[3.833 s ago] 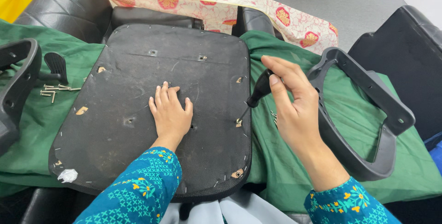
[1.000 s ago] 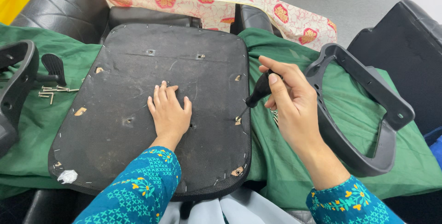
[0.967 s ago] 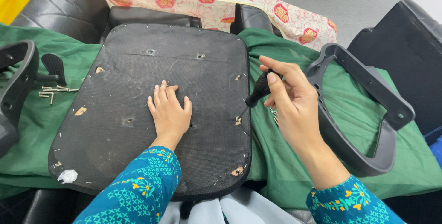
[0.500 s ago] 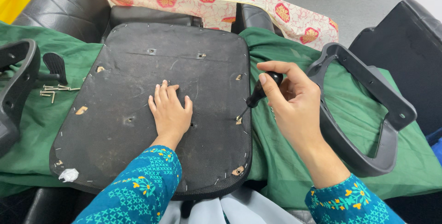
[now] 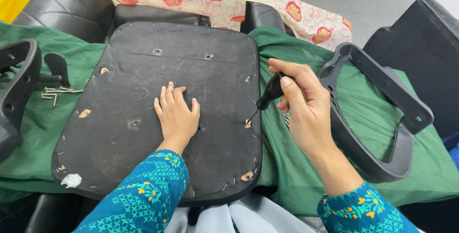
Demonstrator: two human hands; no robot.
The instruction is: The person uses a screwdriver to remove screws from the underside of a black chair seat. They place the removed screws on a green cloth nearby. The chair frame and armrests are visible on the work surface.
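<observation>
In the head view, a black fabric-covered seat base [image 5: 158, 104], turned upside down, lies on a green cloth [image 5: 306, 175] over a black leather seat [image 5: 62, 8]. The left hand [image 5: 176, 113] rests flat on the middle of the base, fingers spread a little and holding nothing. The right hand [image 5: 299, 104] is closed around the black handle of a small screwdriver [image 5: 265, 100]; its tip touches a small hole at the right edge of the base. Just right of this hand, a dark grey plastic armrest loop [image 5: 382, 118] lies on the cloth. At the left, some silver screws [image 5: 55, 92] lie near a second dark armrest [image 5: 16, 89]. A floral cloth with red flowers [image 5: 229, 1] lies along the top.
</observation>
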